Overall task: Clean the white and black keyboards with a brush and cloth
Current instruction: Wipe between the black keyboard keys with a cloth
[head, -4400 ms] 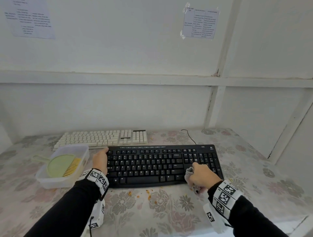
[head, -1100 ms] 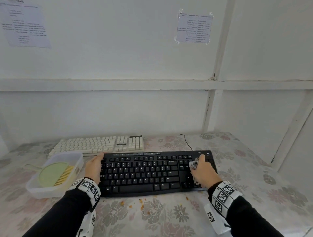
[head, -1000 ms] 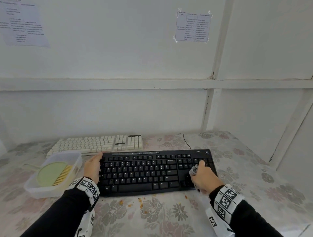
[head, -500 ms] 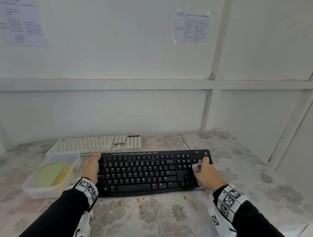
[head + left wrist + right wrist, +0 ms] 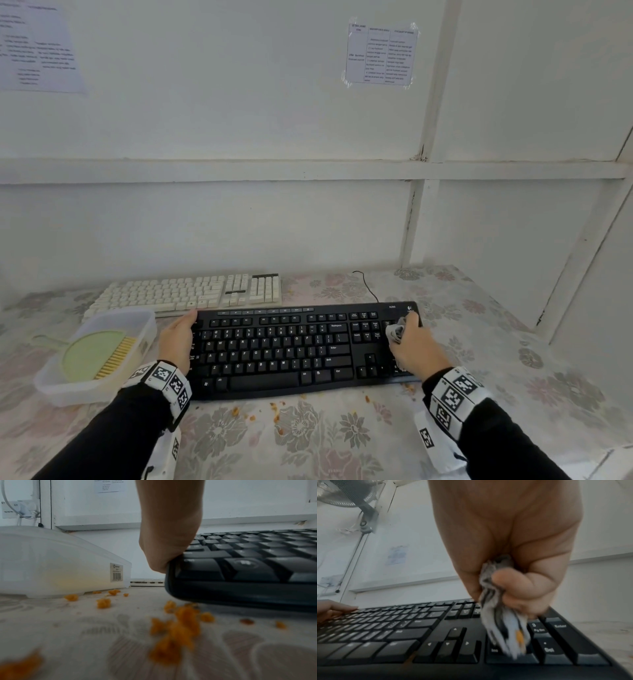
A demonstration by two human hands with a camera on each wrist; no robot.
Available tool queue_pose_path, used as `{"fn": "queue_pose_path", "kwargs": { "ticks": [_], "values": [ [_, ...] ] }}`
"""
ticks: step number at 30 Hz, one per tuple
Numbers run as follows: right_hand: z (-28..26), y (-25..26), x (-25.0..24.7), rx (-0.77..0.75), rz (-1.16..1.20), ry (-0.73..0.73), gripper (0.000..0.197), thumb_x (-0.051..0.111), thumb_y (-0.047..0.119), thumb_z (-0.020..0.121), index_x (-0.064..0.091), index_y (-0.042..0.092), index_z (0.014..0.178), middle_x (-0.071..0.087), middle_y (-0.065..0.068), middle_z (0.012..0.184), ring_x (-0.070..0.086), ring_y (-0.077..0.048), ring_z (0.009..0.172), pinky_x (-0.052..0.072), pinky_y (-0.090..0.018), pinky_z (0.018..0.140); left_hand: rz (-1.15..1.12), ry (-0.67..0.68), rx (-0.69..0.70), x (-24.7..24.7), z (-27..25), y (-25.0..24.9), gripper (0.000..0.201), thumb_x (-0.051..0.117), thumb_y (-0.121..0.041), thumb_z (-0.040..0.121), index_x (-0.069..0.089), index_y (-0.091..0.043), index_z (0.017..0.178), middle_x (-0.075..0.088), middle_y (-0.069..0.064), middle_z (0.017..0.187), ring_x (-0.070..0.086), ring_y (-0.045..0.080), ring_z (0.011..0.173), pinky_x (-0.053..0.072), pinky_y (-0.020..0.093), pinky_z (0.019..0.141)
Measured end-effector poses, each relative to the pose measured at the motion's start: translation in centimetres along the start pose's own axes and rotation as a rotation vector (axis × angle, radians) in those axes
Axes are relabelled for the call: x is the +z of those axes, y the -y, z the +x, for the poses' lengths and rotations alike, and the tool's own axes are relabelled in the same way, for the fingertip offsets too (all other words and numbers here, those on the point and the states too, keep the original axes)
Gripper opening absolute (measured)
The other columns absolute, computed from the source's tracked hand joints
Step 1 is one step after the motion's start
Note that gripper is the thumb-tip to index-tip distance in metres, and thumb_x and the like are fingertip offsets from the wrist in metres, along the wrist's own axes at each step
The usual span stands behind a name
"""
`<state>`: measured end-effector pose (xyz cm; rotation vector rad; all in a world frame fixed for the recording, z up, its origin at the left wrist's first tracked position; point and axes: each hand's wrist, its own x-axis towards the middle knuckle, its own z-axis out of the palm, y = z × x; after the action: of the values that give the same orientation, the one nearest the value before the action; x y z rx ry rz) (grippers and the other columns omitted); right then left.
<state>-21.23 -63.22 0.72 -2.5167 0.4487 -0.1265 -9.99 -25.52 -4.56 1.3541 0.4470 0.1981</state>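
Observation:
The black keyboard (image 5: 284,349) lies in front of me, with the white keyboard (image 5: 191,291) behind it to the left. My left hand (image 5: 178,339) rests along the black keyboard's left edge, fingers straight on the outer keys (image 5: 334,609). My right hand (image 5: 407,342) grips a bunched grey cloth (image 5: 395,330) and holds it on the number pad near the far right corner. From the right wrist the cloth (image 5: 505,628) hangs below the curled fingers onto the keys. The green brush (image 5: 99,353) with yellow bristles lies in the tub.
A clear plastic tub (image 5: 68,387) stands left of the black keyboard, close to my left wrist. Orange crumbs (image 5: 274,407) lie scattered on the floral tablecloth (image 5: 342,438) along the keyboard's front edge. A thin black cable (image 5: 364,284) runs back toward the wall.
My right hand has carried the cloth from the keyboard's front right edge back over the number pad toward the far right corner. The left hand has stayed on the left edge.

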Motion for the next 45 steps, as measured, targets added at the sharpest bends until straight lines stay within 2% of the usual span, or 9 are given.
{"fn": "queue_pose_path", "kwargs": {
  "ticks": [9,14,19,26,30,34,37,41,45],
  "values": [
    [-2.0,-1.0,-0.9,0.086,-0.216,0.222,0.027,0.050,0.025,0.089,0.027,0.013,0.099,0.043,0.001,0.075,0.046,-0.014,0.064,0.033,-0.020,0.048,-0.019,-0.011,-0.003,0.0,0.2,0.2,0.040,0.055,-0.030,0.096,0.058,-0.006,0.128,0.060,0.016,0.129,0.054,0.034,0.122,0.038,0.053,0.107],
    [-0.6,0.4,-2.1,-0.067,0.054,-0.040,0.037,0.055,0.009,0.088,0.037,0.008,0.120,0.047,-0.015,0.111,0.049,-0.019,0.083,0.043,-0.022,0.069,-0.020,-0.010,-0.008,0.0,0.5,0.3,0.039,0.057,-0.031,0.095,0.060,-0.007,0.125,0.062,0.014,0.126,0.056,0.033,0.120,0.039,0.052,0.107],
    [0.5,0.6,-0.8,-0.037,0.033,-0.032,0.044,0.055,0.007,0.089,0.030,0.003,0.125,0.044,-0.023,0.123,0.056,-0.030,0.098,0.047,-0.029,0.078,-0.026,-0.009,-0.022,-0.3,0.9,0.4,0.042,0.058,-0.034,0.093,0.061,-0.008,0.126,0.063,0.014,0.126,0.057,0.033,0.119,0.040,0.053,0.106],
    [-0.7,-1.8,0.4,0.061,-0.124,0.117,0.030,0.052,0.008,0.086,0.025,0.015,0.097,0.053,-0.019,0.108,0.050,-0.023,0.077,0.037,-0.025,0.057,-0.029,-0.011,-0.029,-0.3,1.0,0.6,0.043,0.058,-0.035,0.093,0.059,-0.009,0.128,0.062,0.013,0.127,0.057,0.033,0.119,0.040,0.054,0.106],
    [-1.8,-2.1,-0.5,0.114,-0.218,0.270,0.021,0.047,0.013,0.089,0.028,0.012,0.098,0.044,-0.001,0.081,0.046,-0.012,0.063,0.036,-0.018,0.034,-0.025,-0.005,-0.031,-0.3,1.2,0.6,0.042,0.058,-0.034,0.093,0.060,-0.008,0.126,0.062,0.014,0.127,0.057,0.033,0.119,0.039,0.054,0.106],
    [-1.2,-1.3,-1.7,0.073,-0.064,0.127,0.016,0.050,0.015,0.089,0.037,0.011,0.098,0.049,-0.003,0.087,0.050,-0.015,0.073,0.045,-0.030,0.064,-0.011,-0.018,-0.030,-0.2,1.3,0.7,0.043,0.058,-0.035,0.093,0.059,-0.008,0.127,0.061,0.013,0.128,0.056,0.034,0.119,0.040,0.054,0.106],
    [-0.2,-0.5,-1.7,-0.035,0.050,-0.055,0.036,0.053,0.013,0.091,0.035,0.005,0.121,0.050,-0.017,0.116,0.054,-0.026,0.094,0.044,-0.029,0.077,-0.013,-0.029,-0.027,-0.4,1.6,0.8,0.046,0.059,-0.036,0.092,0.059,-0.007,0.128,0.060,0.013,0.130,0.055,0.033,0.121,0.039,0.054,0.106],
    [0.3,-0.3,-1.3,-0.057,0.061,-0.049,0.037,0.054,0.010,0.091,0.033,0.002,0.121,0.043,-0.022,0.123,0.052,-0.025,0.090,0.042,-0.026,0.073,-0.010,-0.005,-0.036,-0.4,1.8,1.0,0.046,0.059,-0.038,0.091,0.061,-0.008,0.125,0.063,0.013,0.126,0.057,0.033,0.118,0.041,0.054,0.105],
    [0.2,-1.5,-0.6,0.008,-0.009,0.019,0.029,0.054,0.007,0.089,0.033,0.006,0.110,0.053,-0.019,0.109,0.054,-0.021,0.078,0.037,-0.019,0.053,-0.011,-0.014,-0.020,-0.5,2.1,1.1,0.045,0.059,-0.037,0.092,0.060,-0.008,0.126,0.062,0.013,0.127,0.057,0.033,0.119,0.040,0.054,0.106]
  ]
}}
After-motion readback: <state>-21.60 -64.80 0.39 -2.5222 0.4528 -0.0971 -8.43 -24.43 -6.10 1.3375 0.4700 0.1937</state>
